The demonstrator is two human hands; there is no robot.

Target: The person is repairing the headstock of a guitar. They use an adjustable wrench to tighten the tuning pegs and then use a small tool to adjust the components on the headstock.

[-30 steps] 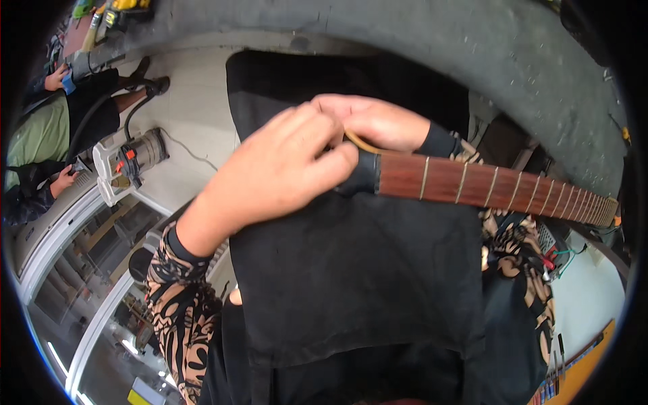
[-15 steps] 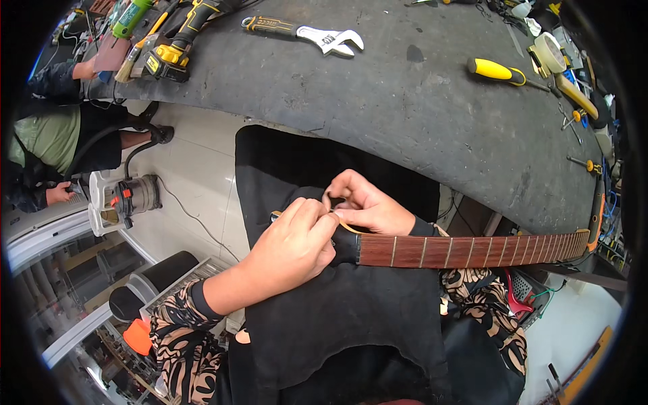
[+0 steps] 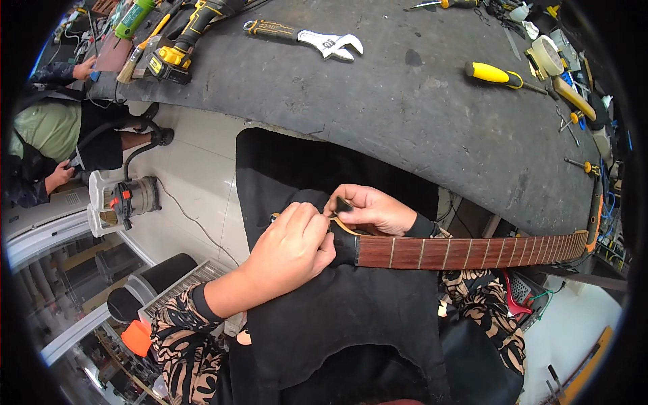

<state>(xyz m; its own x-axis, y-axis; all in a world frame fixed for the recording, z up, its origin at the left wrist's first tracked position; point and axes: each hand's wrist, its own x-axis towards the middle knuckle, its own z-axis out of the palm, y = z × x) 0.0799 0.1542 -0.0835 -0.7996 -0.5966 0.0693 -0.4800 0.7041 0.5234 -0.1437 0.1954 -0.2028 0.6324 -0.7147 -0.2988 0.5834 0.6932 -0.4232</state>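
The left hand (image 3: 289, 241) curls around the head end of a guitar neck (image 3: 466, 252), which lies across the person's black apron (image 3: 351, 307) — frets up, its other end near the workbench (image 3: 405, 111). Just beside, the right hand (image 3: 378, 210) pinches a small dark piece (image 3: 343, 204) between thumb and fingers.

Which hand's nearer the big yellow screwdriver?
Right. In view, the right hand is below-left of the screwdriver; the left hand is farther left and lower, at the headstock.
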